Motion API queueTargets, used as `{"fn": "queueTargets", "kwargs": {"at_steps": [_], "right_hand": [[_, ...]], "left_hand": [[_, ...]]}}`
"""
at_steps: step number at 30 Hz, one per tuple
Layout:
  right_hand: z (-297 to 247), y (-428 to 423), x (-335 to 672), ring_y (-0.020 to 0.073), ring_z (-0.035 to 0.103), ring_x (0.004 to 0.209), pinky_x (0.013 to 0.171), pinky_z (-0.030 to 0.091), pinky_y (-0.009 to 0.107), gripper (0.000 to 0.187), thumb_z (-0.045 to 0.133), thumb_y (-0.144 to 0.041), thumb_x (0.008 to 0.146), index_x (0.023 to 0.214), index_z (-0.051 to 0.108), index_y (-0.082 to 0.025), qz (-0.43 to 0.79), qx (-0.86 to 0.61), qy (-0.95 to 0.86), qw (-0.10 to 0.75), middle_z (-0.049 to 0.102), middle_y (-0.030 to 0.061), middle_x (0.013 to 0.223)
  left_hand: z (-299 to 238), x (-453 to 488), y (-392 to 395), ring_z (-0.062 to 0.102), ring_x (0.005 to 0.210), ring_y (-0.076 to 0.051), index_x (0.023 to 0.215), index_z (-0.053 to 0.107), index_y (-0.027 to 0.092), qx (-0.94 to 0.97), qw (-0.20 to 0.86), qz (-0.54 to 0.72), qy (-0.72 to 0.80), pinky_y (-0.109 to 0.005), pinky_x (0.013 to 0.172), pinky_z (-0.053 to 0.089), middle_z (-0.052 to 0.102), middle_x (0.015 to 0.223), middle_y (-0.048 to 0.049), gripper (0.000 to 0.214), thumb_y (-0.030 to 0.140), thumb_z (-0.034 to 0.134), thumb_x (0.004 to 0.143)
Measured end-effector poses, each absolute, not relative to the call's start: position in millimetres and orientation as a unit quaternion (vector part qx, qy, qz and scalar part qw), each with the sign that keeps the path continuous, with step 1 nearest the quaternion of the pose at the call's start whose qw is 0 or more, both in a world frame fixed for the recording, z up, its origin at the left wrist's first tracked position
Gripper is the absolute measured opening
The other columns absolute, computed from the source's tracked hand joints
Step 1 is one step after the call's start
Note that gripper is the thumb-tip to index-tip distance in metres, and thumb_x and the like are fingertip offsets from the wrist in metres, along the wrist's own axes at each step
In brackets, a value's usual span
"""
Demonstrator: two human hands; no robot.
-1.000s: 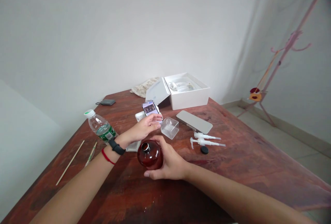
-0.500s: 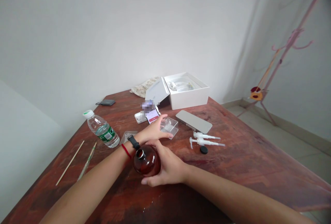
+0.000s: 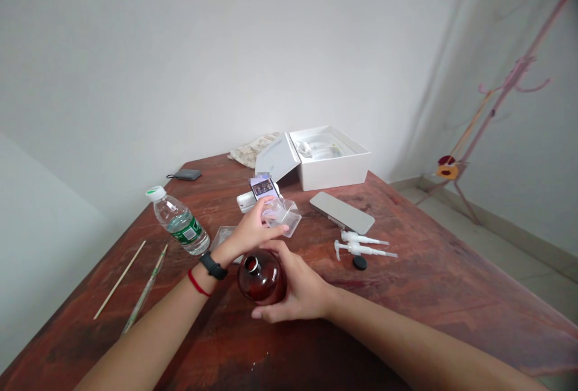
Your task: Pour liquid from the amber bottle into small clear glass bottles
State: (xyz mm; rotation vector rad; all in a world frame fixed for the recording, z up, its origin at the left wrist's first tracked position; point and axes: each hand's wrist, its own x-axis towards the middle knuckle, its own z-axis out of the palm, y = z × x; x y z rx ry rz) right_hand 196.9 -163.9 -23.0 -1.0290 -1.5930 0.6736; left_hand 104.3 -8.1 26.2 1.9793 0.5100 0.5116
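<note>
My right hand [image 3: 295, 285] wraps around the side of an uncapped brown bottle [image 3: 259, 279], whose neck opening faces up. My left hand [image 3: 253, 228] reaches past the bottle, thumb and fingers closed on a small clear plastic box [image 3: 289, 219]. A second clear plastic piece [image 3: 222, 236] lies partly behind the left wrist. To the right are two white pump heads [image 3: 363, 245] and a black cap [image 3: 359, 262]. A phone [image 3: 264, 188] with a lit screen is just beyond the left hand.
A water bottle [image 3: 183, 222] stands at left, near a chopstick [image 3: 120, 279] and a wrapped one [image 3: 144, 291]. An open white box [image 3: 334, 171], a grey slab [image 3: 342, 212], a white case [image 3: 246, 202] and a grey pouch [image 3: 187, 175] lie farther back. A coat rack [image 3: 497, 102] stands right.
My left hand has drawn back toward the left and closed on the clear plastic box, which has shifted left and tilted. My right hand stays on the brown bottle.
</note>
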Motion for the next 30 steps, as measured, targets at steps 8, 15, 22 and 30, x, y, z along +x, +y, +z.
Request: {"fn": "queueTargets", "kwargs": {"at_steps": [8, 15, 22, 30], "right_hand": [[-22.5, -163.6, 200.7, 0.0339, 0.072, 0.121, 0.104, 0.055, 0.046, 0.093, 0.098, -0.048, 0.063, 0.136, 0.045, -0.026, 0.289, -0.446, -0.649, 0.544, 0.07, 0.0132, 0.132], [-24.9, -157.4, 207.4, 0.0344, 0.068, 0.125, 0.109, 0.052, 0.05, 0.09, 0.096, -0.047, 0.066, 0.135, 0.042, -0.026, 0.241, -0.51, -0.579, 0.589, 0.067, 0.0139, 0.133], [-16.9, -145.8, 226.8, 0.035, 0.064, 0.124, 0.114, 0.046, 0.055, 0.082, 0.092, -0.047, 0.07, 0.133, 0.043, -0.025, 0.148, -0.572, -0.485, 0.645, 0.064, 0.0151, 0.134], [-14.7, -135.3, 241.6, 0.0359, 0.061, 0.128, 0.116, 0.043, 0.056, 0.076, 0.089, -0.052, 0.072, 0.13, 0.049, -0.024, 0.078, -0.591, -0.427, 0.68, 0.064, 0.0143, 0.134]], "left_hand": [[67.0, 32.8, -22.3, 0.075, 0.115, -0.035, 0.146, 0.054, 0.02, 0.835, 0.327, 0.318, 0.307, -0.048, 0.094, 0.065, 0.072, 0.134, -0.0164, 0.078, 0.047, 0.084, 0.079], [82.4, -18.0, -34.9, 0.078, 0.108, -0.037, 0.15, 0.055, 0.023, 0.842, 0.304, 0.296, 0.333, -0.047, 0.085, 0.069, 0.077, 0.127, -0.0137, 0.084, 0.054, 0.084, 0.078], [50.3, -8.5, -51.7, 0.074, 0.116, -0.036, 0.156, 0.053, 0.028, 0.858, 0.335, 0.287, 0.264, -0.047, 0.094, 0.066, 0.073, 0.138, -0.0121, 0.084, 0.044, 0.085, 0.08], [12.1, 2.4, -58.6, 0.065, 0.133, -0.035, 0.158, 0.048, 0.027, 0.906, 0.335, 0.219, 0.139, -0.047, 0.115, 0.054, 0.062, 0.153, -0.0119, 0.088, 0.034, 0.086, 0.079]]}}
